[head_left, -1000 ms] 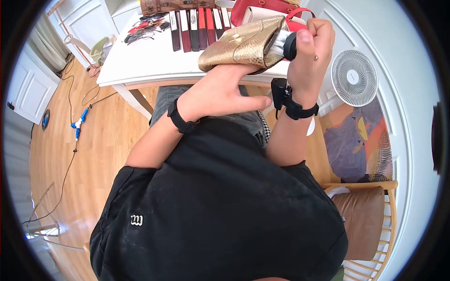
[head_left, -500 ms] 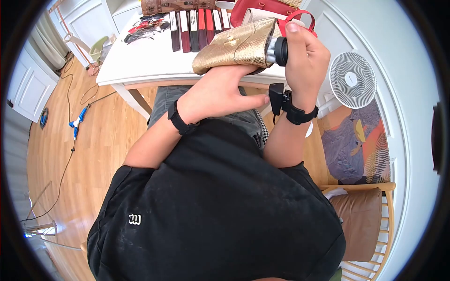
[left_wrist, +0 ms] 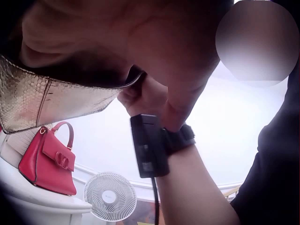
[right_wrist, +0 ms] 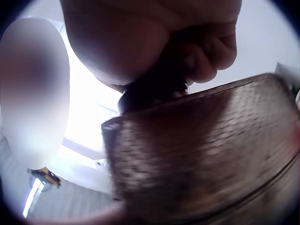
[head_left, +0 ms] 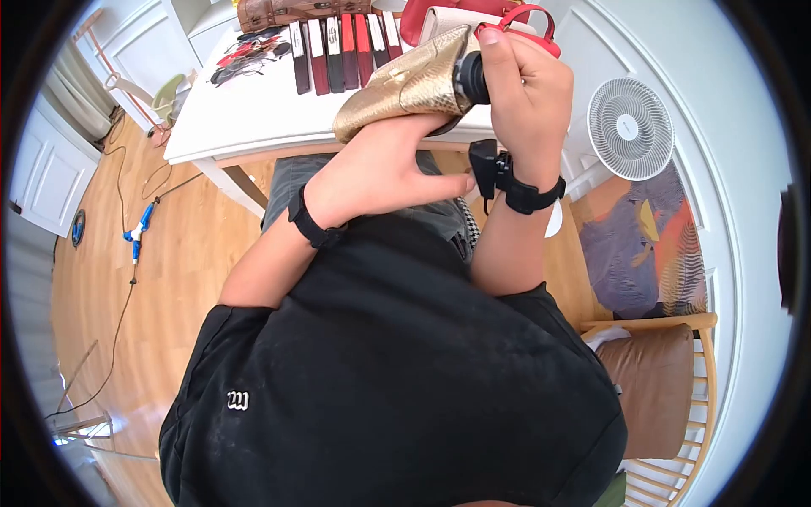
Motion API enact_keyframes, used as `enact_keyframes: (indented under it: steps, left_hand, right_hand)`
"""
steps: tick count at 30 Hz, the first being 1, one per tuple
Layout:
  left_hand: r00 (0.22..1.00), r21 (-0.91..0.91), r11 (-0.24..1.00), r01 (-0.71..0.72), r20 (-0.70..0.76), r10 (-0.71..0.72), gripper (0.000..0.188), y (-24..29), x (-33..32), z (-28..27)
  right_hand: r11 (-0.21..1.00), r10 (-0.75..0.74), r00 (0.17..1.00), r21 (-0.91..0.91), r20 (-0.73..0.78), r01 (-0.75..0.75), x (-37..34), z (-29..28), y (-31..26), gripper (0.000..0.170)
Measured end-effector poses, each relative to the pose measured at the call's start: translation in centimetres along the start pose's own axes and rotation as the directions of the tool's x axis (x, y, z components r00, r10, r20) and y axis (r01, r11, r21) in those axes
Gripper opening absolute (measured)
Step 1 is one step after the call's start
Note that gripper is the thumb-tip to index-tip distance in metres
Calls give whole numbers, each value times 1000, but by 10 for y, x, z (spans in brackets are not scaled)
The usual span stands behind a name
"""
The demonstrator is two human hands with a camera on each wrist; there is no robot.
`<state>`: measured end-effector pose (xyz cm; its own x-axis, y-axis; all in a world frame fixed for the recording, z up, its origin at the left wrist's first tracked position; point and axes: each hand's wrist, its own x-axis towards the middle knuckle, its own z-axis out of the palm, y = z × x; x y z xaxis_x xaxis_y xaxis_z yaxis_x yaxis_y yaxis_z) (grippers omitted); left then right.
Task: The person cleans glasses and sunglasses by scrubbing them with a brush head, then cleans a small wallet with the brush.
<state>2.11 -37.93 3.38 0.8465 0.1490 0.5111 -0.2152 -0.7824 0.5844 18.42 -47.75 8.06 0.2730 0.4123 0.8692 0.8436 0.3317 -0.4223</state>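
A gold snakeskin-textured clutch (head_left: 397,93) is tilted over the table's front edge, its mouth facing right. My left hand (head_left: 365,173) holds it from beneath, fingers hidden behind it and thumb stretched out to the right, off the clutch. My right hand (head_left: 532,106) grips a black round-ended object (head_left: 473,79) at the mouth, thumb pointing up along it. The rest of this object is inside the clutch, out of sight. In the right wrist view, its dark body (right_wrist: 157,86) meets the rim of the clutch (right_wrist: 187,154) below the curled fingers.
On the white table (head_left: 253,122) are a row of narrow red, black and white boxes (head_left: 338,59), several eyeglasses (head_left: 245,59), a brown trunk (head_left: 296,10) and a red handbag (left_wrist: 47,164). To the right stand a white fan (head_left: 629,127) and a wooden chair (head_left: 650,397).
My right hand has moved left, and the black object sits closer to the clutch mouth. The silver-white rods seen before at the opening are now hidden inside. The left hand keeps its hold.
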Motion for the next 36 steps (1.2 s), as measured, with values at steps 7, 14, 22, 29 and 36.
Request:
enact_keyframes:
  steps: [7,14,22,29,36]
  left_hand:
    - [1000,85,996,-19,-12,20,73,10,-2,-6]
    - [999,90,996,-28,-25,30,73,5,-1,-3]
    - [995,182,978,-98,7,98,75,6,-3,-3]
    - [1000,77,997,-26,11,25,73,5,-1,-11]
    - [978,-54,995,80,200,-67,77,19,-1,-22]
  right_hand:
    - [982,187,976,0,-114,-188,2,-12,12,42]
    - [977,131,991,163,27,-134,-3,-9,-10,42]
    - [974,120,957,-157,-266,-165,-1,-24,30,45]
    - [911,233,963,317,136,-266,-4,-13,-13,48]
    - [935,-50,893,-335,-446,-115,3,-21,29,46]
